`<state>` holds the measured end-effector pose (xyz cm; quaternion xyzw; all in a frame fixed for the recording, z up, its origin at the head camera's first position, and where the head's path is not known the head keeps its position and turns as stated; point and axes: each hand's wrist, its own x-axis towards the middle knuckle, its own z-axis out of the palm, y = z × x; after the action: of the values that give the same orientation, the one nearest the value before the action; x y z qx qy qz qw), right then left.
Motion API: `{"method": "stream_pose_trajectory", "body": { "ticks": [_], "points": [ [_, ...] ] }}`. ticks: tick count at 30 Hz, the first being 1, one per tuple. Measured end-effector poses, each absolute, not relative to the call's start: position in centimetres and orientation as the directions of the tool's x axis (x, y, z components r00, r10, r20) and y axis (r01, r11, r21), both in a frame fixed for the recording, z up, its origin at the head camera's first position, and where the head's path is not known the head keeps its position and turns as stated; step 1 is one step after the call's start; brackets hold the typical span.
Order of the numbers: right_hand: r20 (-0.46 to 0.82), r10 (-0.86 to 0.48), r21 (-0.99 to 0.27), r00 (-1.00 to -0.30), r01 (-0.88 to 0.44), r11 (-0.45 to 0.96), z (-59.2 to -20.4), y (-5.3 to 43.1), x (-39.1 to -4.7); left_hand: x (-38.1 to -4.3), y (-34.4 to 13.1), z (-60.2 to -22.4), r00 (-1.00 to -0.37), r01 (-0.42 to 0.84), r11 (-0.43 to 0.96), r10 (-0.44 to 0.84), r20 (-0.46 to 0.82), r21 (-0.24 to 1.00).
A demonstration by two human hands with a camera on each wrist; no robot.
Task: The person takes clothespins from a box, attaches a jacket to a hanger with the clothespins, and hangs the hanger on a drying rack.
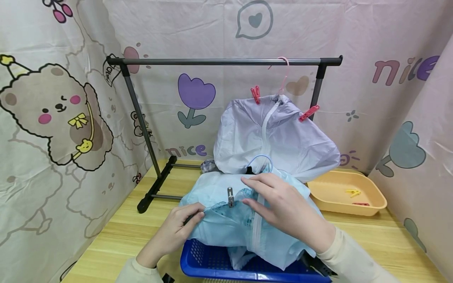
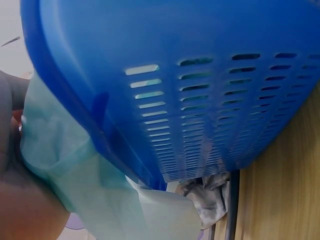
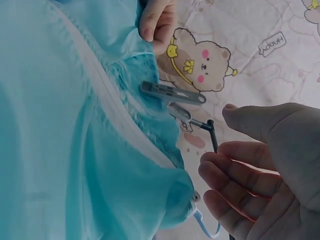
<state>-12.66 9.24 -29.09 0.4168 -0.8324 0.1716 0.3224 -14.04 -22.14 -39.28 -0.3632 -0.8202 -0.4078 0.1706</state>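
A light blue zip jacket [image 1: 226, 220] lies over a blue basket [image 1: 212, 274], a blue hanger hook [image 1: 260, 157] sticking up at its neck. My left hand [image 1: 178, 226] pinches the jacket's left edge between thumb and fingers. A grey clothespin [image 1: 231, 197] is clipped to the jacket's upper edge, between my hands. In the right wrist view a second grey piece sits beside that clothespin [image 3: 172, 93]; its kind is unclear. Over the zip and collar, my right hand [image 1: 283, 200] is spread with fingers loosely bent, holding nothing [image 3: 270, 175].
Behind, a white-lilac jacket [image 1: 244, 133] hangs from a dark rack [image 1: 212, 61] on a pink hanger [image 1: 284, 74], with red clothespins [image 1: 255, 95] at its shoulders. At right, a yellow tray [image 1: 345, 210] holds yellow and red clothespins. A greyish crumpled thing [image 1: 209, 166] lies behind the blue jacket.
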Motion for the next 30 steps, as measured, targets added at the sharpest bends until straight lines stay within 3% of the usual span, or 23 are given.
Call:
{"method": "stream_pose_trajectory", "body": {
  "ticks": [17, 30],
  "points": [
    [0.716, -0.478, -0.099, -0.509, -0.751, 0.653, -29.4, 12.2, -12.3, -14.1, -22.1, -39.2, -0.683, 0.73, 0.406, 0.456, 0.571, 0.549],
    [0.692, -0.34, -0.24, -0.636, -0.648, 0.723, -30.6, 16.1, -11.8, -14.2, -22.1, -39.0, -0.681, 0.732, 0.406, 0.454, 0.574, 0.547]
  ]
}}
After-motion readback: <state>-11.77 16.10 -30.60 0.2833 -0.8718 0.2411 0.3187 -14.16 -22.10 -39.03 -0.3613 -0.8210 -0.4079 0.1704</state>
